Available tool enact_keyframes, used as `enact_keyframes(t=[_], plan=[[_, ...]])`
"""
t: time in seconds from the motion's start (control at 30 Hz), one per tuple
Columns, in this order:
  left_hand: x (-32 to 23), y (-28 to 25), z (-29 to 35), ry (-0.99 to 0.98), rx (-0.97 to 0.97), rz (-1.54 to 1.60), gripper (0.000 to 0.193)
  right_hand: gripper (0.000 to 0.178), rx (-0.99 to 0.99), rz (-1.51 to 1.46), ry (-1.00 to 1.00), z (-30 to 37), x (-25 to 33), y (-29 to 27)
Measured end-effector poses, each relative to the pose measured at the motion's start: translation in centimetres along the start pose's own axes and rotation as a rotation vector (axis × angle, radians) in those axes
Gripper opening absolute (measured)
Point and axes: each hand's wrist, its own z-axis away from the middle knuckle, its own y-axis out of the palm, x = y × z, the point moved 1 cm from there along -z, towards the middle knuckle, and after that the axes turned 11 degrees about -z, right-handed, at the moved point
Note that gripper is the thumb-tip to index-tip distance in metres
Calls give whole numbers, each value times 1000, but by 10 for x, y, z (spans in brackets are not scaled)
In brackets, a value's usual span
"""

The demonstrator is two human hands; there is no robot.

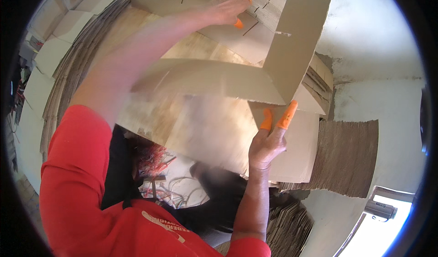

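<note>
A bent brown cardboard sheet (219, 78) stands over the wooden tabletop, one panel (296, 38) rising upright at its right with a small slit in it. My right hand (268, 145), with orange finger covers on two fingers, grips its lower corner at the fold. Stretched out at the far side, my left hand (230, 7) also wears orange covers. Its thumb and fingers are apart above slotted cardboard pieces (253, 33), and no held piece shows between them. Part of the sheet's left end is hidden behind my blurred left forearm.
Long stacks of flat cardboard (75, 61) line the left side. Another thick stack (349, 159) sits at the right by the white wall (383, 102). More cardboard (287, 229) lies low at the right. Red strands and cords (155, 161) show below the wooden tabletop (200, 134).
</note>
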Motion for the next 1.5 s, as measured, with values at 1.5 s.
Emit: enact_keyframes(t=[1.5], plan=[[-123, -89, 105, 335, 162, 311, 14, 65, 571, 133, 324, 28, 22, -131]])
